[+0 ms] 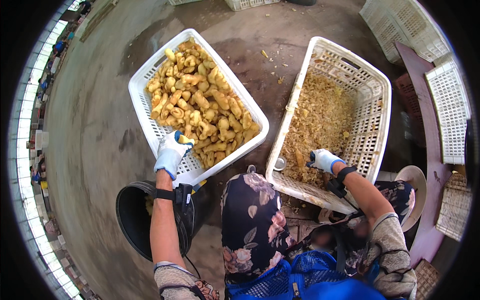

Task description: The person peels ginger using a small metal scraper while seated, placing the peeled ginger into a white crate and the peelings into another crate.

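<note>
My left hand (170, 150), in a white work glove with blue on the fingers, grips a pale yellow piece of ginger root (185, 140). It is over the near left corner of a white plastic crate (240, 152) heaped with yellow-brown ginger roots (202, 97). My right hand (324, 160), gloved alike, is inside a second white crate (380, 123) that holds a layer of shredded ginger peelings (318, 108). Its fingers are bent. Just beyond them lies an elongated brown piece (299, 158); whether I hold anything there is hidden.
A small round metal item (280, 163) sits in the peelings crate's near left corner. Below my left forearm a black bucket (131, 217) lies tilted. Stacked white crates (408, 30) and a reddish board (423, 112) stand at right. Scraps (264, 53) dot the wet concrete floor (93, 112).
</note>
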The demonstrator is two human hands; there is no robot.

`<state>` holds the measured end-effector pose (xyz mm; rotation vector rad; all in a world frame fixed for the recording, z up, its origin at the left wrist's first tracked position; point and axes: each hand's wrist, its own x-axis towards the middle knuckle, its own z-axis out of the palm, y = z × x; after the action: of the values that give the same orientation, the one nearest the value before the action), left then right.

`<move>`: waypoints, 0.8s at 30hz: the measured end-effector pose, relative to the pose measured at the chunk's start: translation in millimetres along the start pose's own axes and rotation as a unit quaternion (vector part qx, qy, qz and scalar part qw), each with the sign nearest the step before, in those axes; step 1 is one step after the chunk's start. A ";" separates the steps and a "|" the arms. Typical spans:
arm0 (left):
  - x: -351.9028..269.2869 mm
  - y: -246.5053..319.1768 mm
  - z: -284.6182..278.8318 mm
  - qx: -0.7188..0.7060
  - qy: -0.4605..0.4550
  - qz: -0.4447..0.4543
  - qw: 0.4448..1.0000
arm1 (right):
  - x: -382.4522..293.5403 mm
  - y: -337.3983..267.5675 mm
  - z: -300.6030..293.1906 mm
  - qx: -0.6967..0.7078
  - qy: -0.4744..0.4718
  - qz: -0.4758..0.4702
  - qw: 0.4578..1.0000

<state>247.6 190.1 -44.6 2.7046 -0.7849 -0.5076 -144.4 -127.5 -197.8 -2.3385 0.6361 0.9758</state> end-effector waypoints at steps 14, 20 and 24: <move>-162.4 -2.9 -134.6 -0.252 0.015 -0.146 0.957 | 36.9 -35.2 34.1 -0.005 0.010 0.111 0.994; -215.9 -38.5 -158.9 0.136 0.005 -0.199 0.970 | 36.4 -37.1 34.8 0.005 0.020 0.113 0.993; -170.5 3.5 -137.8 0.003 0.039 -0.063 0.997 | 32.1 -25.2 46.3 -0.018 0.082 0.106 0.991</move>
<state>166.9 305.2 123.7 2.7731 -0.5994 -0.4235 -132.4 -86.8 -242.5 -2.4384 0.9559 0.8967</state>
